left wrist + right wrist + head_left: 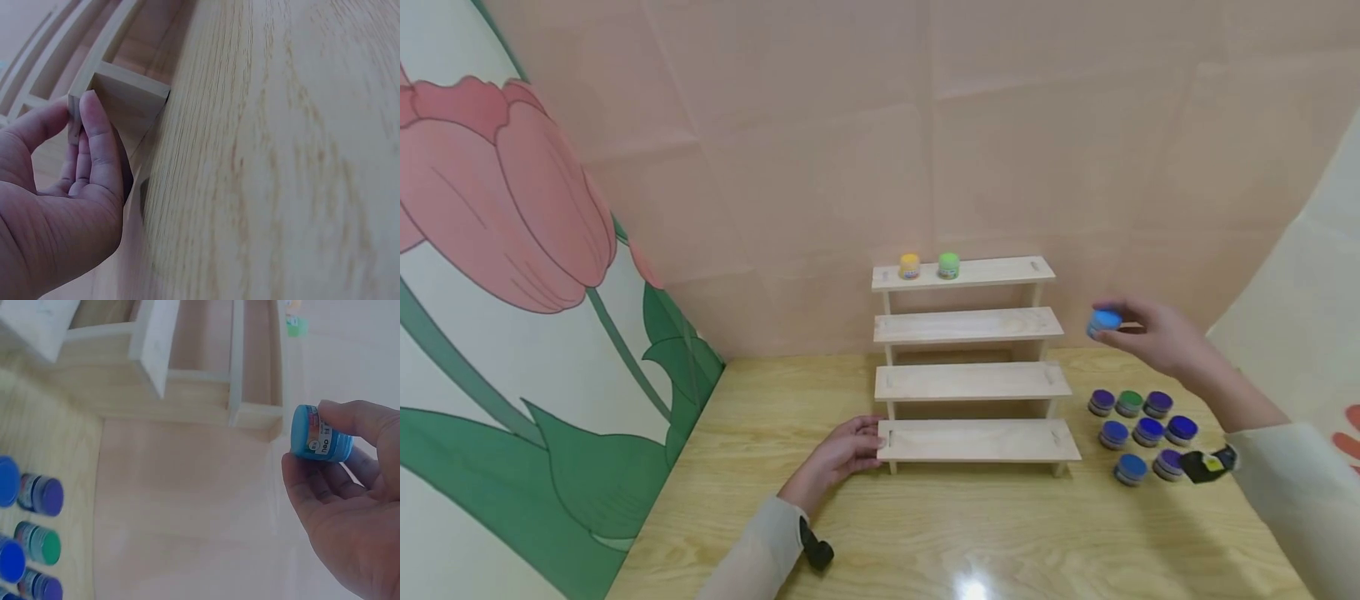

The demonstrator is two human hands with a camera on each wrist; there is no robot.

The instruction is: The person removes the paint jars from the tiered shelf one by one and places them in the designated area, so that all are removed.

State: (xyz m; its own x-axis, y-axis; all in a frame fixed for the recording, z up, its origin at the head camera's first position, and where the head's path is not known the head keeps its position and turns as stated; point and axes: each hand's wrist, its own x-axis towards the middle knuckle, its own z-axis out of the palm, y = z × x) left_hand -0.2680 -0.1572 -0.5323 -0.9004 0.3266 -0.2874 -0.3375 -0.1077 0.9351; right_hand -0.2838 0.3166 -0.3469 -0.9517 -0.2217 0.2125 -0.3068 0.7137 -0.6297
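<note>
My right hand (1157, 333) pinches a small light-blue paint jar (320, 434) between thumb and fingers, raised in the air to the right of the wooden step rack (973, 381). The left hand (844, 450) grips the left end of the rack's lowest shelf; in the left wrist view, thumb and fingers close on the board's edge (75, 119). On the top shelf stand a yellow-orange jar (910, 267) and a light-green jar (948, 266). The three lower shelves bear nothing.
Right of the rack, several jars with blue and purple lids (1148, 432) and a green-lidded jar (1129, 403) stand in rows on the wooden table (955, 525). A pinkish cloth (805, 167) hangs behind. A tulip-patterned sheet (512, 250) is at the left.
</note>
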